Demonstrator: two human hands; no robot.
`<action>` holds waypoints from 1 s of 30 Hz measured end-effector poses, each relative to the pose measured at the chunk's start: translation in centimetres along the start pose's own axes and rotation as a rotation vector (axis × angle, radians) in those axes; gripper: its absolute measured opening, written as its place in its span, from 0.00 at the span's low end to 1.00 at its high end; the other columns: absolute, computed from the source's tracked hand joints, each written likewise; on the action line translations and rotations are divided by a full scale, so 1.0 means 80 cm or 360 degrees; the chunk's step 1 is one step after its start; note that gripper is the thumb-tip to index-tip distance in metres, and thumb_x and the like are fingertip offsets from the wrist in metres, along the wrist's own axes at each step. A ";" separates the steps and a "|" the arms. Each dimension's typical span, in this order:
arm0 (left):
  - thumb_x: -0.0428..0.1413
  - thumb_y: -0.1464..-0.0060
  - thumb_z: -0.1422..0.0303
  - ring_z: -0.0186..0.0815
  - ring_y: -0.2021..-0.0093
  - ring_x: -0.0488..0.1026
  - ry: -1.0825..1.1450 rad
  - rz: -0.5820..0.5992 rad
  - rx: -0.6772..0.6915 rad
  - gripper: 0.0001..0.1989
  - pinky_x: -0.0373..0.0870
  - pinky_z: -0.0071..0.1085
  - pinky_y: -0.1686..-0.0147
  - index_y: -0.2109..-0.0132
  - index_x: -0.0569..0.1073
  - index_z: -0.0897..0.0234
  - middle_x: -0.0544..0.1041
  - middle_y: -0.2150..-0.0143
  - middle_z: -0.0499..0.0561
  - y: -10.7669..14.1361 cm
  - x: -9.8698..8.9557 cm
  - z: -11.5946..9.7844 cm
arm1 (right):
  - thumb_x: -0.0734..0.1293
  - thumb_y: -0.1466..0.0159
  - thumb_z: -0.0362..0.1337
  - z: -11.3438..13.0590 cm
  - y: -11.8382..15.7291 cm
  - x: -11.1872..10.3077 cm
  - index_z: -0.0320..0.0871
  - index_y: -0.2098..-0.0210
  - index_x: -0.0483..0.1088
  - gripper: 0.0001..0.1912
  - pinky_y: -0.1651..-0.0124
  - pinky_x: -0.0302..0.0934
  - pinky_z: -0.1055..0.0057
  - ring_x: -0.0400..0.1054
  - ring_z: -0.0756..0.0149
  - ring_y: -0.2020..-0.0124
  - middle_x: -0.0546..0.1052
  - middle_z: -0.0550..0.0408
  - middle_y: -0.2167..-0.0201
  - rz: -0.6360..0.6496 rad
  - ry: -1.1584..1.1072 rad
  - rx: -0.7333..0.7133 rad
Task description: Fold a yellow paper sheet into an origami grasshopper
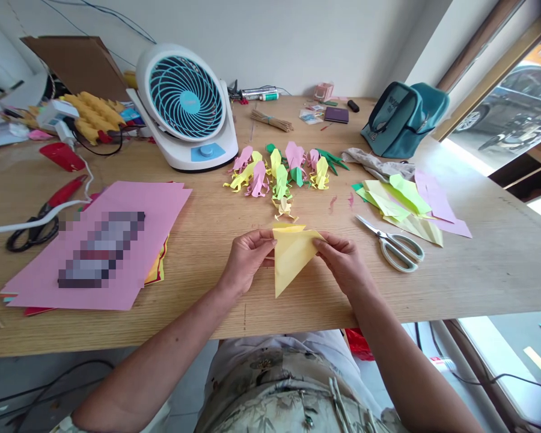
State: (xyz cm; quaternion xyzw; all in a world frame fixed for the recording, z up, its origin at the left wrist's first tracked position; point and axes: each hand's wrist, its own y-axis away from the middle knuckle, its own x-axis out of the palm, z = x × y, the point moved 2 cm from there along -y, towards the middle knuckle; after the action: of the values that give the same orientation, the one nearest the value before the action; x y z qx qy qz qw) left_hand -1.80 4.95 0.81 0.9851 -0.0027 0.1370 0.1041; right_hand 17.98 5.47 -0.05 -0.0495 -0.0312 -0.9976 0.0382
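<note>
A yellow sheet of paper, folded to a triangle with one point hanging down, is held up above the front part of the table. My left hand pinches its upper left corner between thumb and fingers. At the upper right corner, my right hand grips it the same way. Just beyond the paper stands a small pale yellow folded paper figure. Behind that sit several more folded figures in pink, yellow and green, such as a pink one. White-handled scissors lie to the right of my right hand.
Pink paper sheets with a blurred-out object on top lie at left, near red-and-black scissors. A white fan stands behind. Coloured paper scraps and a teal bag are at right. Dry sticks lie at the back.
</note>
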 end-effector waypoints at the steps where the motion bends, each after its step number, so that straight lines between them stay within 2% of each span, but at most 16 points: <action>1: 0.69 0.60 0.60 0.36 0.72 0.78 -0.0013 -0.0002 0.0005 0.17 0.74 0.27 0.75 0.67 0.75 0.66 0.81 0.68 0.50 0.001 0.000 -0.001 | 0.73 0.45 0.49 -0.001 0.000 -0.001 0.47 0.63 0.82 0.15 0.61 0.65 0.68 0.70 0.63 0.64 0.81 0.56 0.67 0.0007 0.0000 0.0003; 8: 0.67 0.58 0.61 0.33 0.74 0.75 -0.0058 -0.0090 0.0076 0.14 0.71 0.25 0.78 0.68 0.74 0.65 0.78 0.71 0.47 0.001 0.000 -0.005 | 0.73 0.44 0.49 0.003 0.002 0.002 0.48 0.60 0.82 0.16 0.63 0.61 0.71 0.67 0.68 0.68 0.80 0.57 0.66 0.0080 -0.0022 0.0037; 13: 0.64 0.58 0.65 0.29 0.73 0.72 -0.0037 -0.0154 0.0168 0.09 0.68 0.22 0.77 0.69 0.76 0.65 0.77 0.71 0.46 0.000 0.001 -0.009 | 0.75 0.46 0.47 0.001 0.000 0.003 0.48 0.59 0.82 0.16 0.66 0.59 0.71 0.66 0.69 0.72 0.79 0.58 0.73 -0.0050 -0.0025 -0.0028; 17: 0.64 0.59 0.66 0.27 0.74 0.71 0.0006 -0.0191 0.0186 0.08 0.68 0.21 0.74 0.71 0.75 0.65 0.76 0.73 0.45 -0.002 0.000 -0.008 | 0.75 0.46 0.45 -0.001 0.000 0.001 0.49 0.61 0.82 0.14 0.64 0.61 0.70 0.69 0.69 0.70 0.80 0.57 0.71 -0.0099 -0.0108 -0.0005; 21: 0.64 0.58 0.66 0.28 0.74 0.72 -0.0016 -0.0130 0.0188 0.09 0.68 0.21 0.75 0.70 0.75 0.64 0.76 0.73 0.44 -0.004 0.000 -0.004 | 0.74 0.45 0.45 0.000 0.002 0.001 0.50 0.60 0.82 0.14 0.64 0.62 0.71 0.70 0.70 0.70 0.80 0.57 0.71 -0.0098 -0.0214 0.0049; 25: 0.63 0.56 0.65 0.30 0.73 0.72 -0.0149 -0.0140 0.0260 0.08 0.71 0.23 0.74 0.69 0.75 0.64 0.77 0.72 0.45 -0.003 -0.001 -0.005 | 0.74 0.46 0.45 0.003 0.001 0.002 0.47 0.60 0.81 0.16 0.67 0.62 0.72 0.71 0.70 0.72 0.78 0.58 0.74 -0.0148 -0.0223 0.0090; 30: 0.58 0.53 0.67 0.31 0.71 0.74 -0.0213 -0.0161 0.0350 0.05 0.72 0.23 0.72 0.68 0.76 0.64 0.77 0.69 0.46 -0.001 -0.005 -0.009 | 0.76 0.49 0.45 0.007 0.001 0.002 0.45 0.66 0.80 0.14 0.70 0.60 0.74 0.72 0.70 0.73 0.79 0.56 0.72 -0.0247 -0.0242 0.0073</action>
State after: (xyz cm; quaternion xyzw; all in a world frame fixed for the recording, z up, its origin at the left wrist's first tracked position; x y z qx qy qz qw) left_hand -2.42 5.16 1.39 0.9964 0.0551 0.0650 0.0017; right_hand 17.85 5.45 0.50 -0.1216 -0.0606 -0.9899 -0.0405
